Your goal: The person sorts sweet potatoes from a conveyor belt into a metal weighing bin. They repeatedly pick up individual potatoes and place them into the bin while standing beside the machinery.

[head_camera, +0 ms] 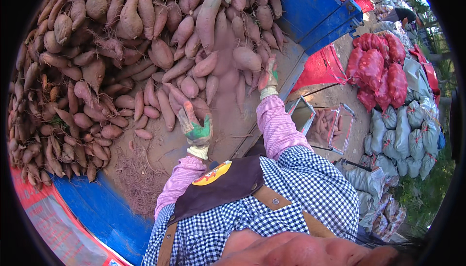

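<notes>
A large heap of sweet potatoes (160,53) lies on the bed of a blue truck or trailer. My left hand (196,124), in a work glove with green and orange patches, rests against sweet potatoes at the heap's near edge; whether its fingers grip one is unclear. My right hand (268,75), in a similar glove, reaches to the heap's right edge, just below a thick sweet potato (247,58). Its fingers are partly hidden, so its hold cannot be told. Loose thin roots (142,178) lie on the bed at the lower left.
Blue side panels (313,15) edge the bed. Beyond it, at the right, a metal-framed open bag (326,127) holds sweet potatoes. Filled red bags (376,69) and grey-green sacks (402,135) stand farther off. A person (400,15) bends over at the upper right.
</notes>
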`<state>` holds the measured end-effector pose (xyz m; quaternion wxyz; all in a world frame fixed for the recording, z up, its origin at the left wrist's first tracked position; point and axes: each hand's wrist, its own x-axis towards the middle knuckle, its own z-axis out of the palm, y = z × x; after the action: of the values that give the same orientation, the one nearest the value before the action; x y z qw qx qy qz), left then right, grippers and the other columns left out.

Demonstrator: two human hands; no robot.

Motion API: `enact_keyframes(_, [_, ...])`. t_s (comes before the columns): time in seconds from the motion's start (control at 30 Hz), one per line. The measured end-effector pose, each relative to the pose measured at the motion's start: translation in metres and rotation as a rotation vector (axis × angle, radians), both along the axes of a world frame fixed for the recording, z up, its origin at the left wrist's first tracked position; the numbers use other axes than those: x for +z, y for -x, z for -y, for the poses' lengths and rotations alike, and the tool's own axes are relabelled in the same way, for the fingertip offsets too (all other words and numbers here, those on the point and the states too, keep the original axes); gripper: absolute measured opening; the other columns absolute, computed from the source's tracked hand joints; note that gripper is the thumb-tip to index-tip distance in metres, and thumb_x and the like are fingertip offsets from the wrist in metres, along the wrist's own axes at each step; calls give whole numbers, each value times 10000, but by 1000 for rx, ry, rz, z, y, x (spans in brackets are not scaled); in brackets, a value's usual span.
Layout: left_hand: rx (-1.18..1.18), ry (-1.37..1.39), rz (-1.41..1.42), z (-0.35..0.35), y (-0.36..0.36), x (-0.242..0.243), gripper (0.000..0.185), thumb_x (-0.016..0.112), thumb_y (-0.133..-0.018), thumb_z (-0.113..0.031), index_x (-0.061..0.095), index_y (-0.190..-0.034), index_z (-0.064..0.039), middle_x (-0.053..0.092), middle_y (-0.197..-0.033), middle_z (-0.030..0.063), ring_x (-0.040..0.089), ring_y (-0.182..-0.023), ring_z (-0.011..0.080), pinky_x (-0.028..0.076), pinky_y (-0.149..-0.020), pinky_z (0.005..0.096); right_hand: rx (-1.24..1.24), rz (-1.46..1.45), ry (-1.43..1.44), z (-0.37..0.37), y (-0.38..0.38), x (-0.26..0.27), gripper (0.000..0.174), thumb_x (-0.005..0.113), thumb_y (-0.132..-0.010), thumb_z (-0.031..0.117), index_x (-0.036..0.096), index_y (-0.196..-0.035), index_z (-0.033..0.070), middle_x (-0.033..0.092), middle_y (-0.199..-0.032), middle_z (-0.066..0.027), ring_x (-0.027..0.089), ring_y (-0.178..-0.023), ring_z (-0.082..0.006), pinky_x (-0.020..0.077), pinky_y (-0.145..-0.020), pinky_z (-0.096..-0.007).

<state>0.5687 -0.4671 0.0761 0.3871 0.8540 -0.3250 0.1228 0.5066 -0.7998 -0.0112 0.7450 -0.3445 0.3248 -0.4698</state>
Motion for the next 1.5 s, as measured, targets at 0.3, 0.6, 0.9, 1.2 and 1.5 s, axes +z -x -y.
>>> enact_keyframes(0.3, [-52, -151, 137, 15, -20, -23, 801, 767, -853, -395, 457, -1495, -30, 484, -1465, 284, 462, -1353, 496, 373, -1122, 578, 191, -963, 790, -62, -6, 79, 968, 730, -835, 577, 372, -1525, -1, 467, -1487, -258, 444, -1390, -397, 373, -1135, -472])
enact_keyframes(0.6, [-85, -376, 209, 2, -23, -25, 759, 721, -871, -430, 470, -1510, -106, 505, -1463, 234, 492, -1340, 442, 381, -1105, 569, 440, -1215, 1306, -83, 19, 55, 952, 764, -771, 561, 416, -1531, 105, 443, -1528, -205, 441, -1404, -374, 364, -1136, -514])
enact_keyframes(0.9, [-203, -48, 79, -13, -8, 6, 751, 748, -860, -222, 435, -1516, -33, 559, -1460, 151, 536, -1318, 386, 345, -1167, 525, 338, 1, -141, -77, 90, 82, 518, 730, -920, 374, 561, -1322, 95, 601, -1348, -136, 576, -1262, -309, 447, -1073, -545])
enact_keyframes(1.2, [-206, -58, 85, -22, 4, 24, 737, 752, -858, -156, 437, -1508, -11, 542, -1487, 139, 498, -1374, 372, 328, -1187, 511, -164, 448, -387, 82, 177, 75, 755, 640, -891, 645, 499, -1369, 77, 568, -1390, -166, 519, -1303, -432, 381, -1113, -663])
enact_keyframes(1.5, [-133, -74, 71, -36, -4, 15, 725, 756, -856, -170, 455, -1493, 6, 574, -1446, 160, 543, -1309, 393, 370, -1147, 502, -199, 272, -525, 140, 151, 102, 524, 561, -984, 523, 483, -1307, 118, 478, -1451, -149, 410, -1416, -343, 386, -1147, -516])
